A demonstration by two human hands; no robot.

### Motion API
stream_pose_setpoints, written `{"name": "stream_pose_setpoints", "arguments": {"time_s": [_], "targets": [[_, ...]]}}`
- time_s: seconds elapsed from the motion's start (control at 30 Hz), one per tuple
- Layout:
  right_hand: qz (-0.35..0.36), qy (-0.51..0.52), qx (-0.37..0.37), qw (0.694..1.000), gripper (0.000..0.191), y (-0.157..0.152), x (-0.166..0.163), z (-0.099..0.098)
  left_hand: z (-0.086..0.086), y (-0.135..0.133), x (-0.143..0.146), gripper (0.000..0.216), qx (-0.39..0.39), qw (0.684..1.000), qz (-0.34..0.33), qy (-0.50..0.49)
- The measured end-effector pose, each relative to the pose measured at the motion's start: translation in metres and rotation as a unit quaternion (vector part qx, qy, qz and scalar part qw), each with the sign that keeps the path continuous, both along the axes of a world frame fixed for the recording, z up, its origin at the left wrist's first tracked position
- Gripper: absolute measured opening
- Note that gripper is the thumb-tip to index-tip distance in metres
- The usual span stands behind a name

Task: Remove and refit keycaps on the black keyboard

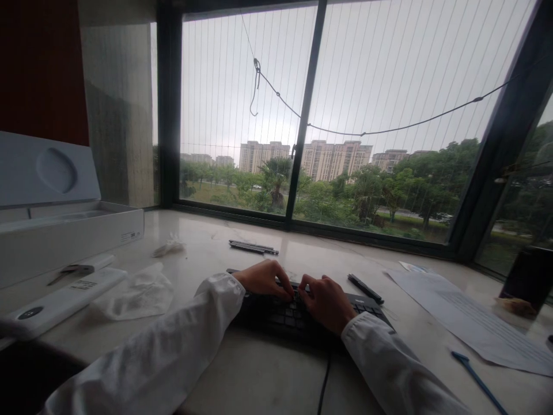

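Light: grey daylight through window (345,104); interior dim; keyboard (272,317) in deep shadow; soft sheen on countertop (205,259); paper sheet (462,317), print blurred; wide-angle stretching toward edges

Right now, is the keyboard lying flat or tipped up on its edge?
Flat: the keyboard lies on the pale tabletop with its keys facing up, the left hand and right hand over it.

Big window (242,86) fills the far side, dark frame (169,115), dark upright (305,115) splitting the panes. Cord (363,134) sags across it. Outside: flat grey sky (389,63), beige apartment blocks (337,160), green trees (391,199). Pale, glossy, faintly veined countertop (259,369) runs to the frame. Left: greyish wall section (118,115), dark red-brown panel (38,63). Daylight only from the window side, interior dim.
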State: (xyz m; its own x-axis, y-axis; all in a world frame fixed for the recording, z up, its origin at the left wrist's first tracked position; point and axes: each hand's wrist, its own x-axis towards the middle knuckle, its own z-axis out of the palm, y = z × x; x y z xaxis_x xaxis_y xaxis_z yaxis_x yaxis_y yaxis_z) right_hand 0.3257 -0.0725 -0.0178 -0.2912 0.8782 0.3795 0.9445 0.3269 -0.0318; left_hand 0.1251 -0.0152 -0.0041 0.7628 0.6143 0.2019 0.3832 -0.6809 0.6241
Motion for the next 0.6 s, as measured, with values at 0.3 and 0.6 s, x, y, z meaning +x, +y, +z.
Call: {"name": "stream_pose_setpoints", "arguments": {"time_s": [0.3, 0.6], "targets": [[0.001, -0.002, 0.01, 1.0, 0.02, 0.0001, -0.0007, -0.0007, 0.0045, -0.0043, 0.0012, 0.027, 0.036, 0.999, 0.017, 0.025], [0.008, -0.004, 0.019, 1.0, 0.02, -0.0005, -0.0009, -0.0005, 0.0065, -0.0065, 0.0014, 0.022, 0.062, 0.997, 0.019, 0.034]]}}
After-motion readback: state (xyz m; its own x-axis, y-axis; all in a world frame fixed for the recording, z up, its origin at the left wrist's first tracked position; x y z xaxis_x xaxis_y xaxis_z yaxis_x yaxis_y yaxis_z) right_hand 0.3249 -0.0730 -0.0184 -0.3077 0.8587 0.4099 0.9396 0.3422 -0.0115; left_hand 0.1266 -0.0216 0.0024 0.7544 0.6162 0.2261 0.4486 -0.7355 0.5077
